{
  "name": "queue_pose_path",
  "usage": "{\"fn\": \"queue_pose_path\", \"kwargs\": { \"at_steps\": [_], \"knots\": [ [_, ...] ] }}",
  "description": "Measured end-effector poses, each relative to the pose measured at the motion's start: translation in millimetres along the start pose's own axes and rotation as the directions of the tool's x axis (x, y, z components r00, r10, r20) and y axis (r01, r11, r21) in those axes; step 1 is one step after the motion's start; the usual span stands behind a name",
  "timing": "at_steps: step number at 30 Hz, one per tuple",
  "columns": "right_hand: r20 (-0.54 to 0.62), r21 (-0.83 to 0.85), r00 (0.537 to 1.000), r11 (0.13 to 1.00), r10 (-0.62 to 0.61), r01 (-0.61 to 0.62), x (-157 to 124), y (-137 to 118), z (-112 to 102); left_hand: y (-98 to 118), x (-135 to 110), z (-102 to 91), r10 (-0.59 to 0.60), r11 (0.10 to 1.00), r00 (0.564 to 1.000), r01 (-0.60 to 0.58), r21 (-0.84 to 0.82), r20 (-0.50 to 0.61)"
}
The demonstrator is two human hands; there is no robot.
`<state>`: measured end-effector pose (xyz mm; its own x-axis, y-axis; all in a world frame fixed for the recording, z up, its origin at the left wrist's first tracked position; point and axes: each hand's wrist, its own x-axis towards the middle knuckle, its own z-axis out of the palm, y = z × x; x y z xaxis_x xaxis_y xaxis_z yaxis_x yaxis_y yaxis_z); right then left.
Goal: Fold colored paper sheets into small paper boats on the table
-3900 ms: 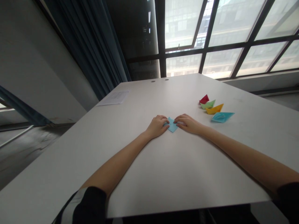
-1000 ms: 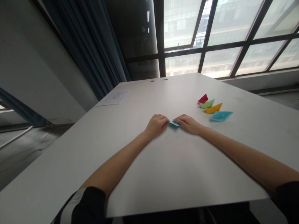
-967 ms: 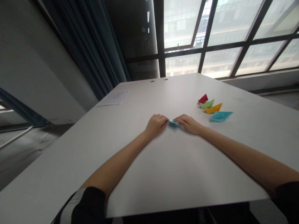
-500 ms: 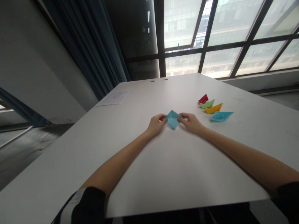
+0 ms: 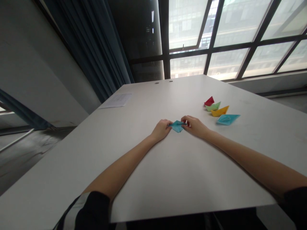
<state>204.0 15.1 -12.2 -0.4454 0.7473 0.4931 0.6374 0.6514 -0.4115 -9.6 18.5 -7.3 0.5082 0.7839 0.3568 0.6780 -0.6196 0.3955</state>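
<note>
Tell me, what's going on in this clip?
Someone's left hand and right hand pinch opposite sides of a small folded blue paper at a white table. To the right, folded from paper, sit a red boat, a green boat, an orange boat and, nearest the camera, a blue boat. A white sheet lies farther left on the table.

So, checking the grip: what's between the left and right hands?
In the head view, folded blue paper spans from the left hand to the right hand.

The folded paper (image 5: 177,126) sits between left hand (image 5: 161,129) and right hand (image 5: 194,126); on the worktop (image 5: 182,169), four boats (image 5: 219,111) lie right of it, a sheet (image 5: 116,101) behind-left.
</note>
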Motion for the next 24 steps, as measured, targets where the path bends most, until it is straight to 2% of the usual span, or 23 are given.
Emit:
{"fn": "queue_pose_path", "kwargs": {
  "at_steps": [6, 12, 16, 24],
  "knots": [
    [0.137, 0.059, 0.985, 0.994, -0.103, 0.095, -3, 1, -7, -2, -2, 0.5, 0.016, 1.000, 1.000, -0.016, -0.005, 0.001],
    [0.104, -0.010, 0.979, 0.984, -0.176, 0.178, 0, 4, -10, -1, -3, 0.8, 0.035, 0.999, 0.999, -0.035, -0.007, -0.029],
    [0.125, -0.016, 0.965, 0.972, -0.229, 0.233, 0, 5, -10, -2, -4, 1.5, 0.061, 0.998, 0.997, -0.061, 0.005, -0.044],
    [0.161, -0.024, 0.978, 0.990, -0.132, 0.137, 0, 0, -11, 5, -7, -0.4, 0.127, 0.988, 0.992, -0.127, 0.086, 0.004]
  ]
}}
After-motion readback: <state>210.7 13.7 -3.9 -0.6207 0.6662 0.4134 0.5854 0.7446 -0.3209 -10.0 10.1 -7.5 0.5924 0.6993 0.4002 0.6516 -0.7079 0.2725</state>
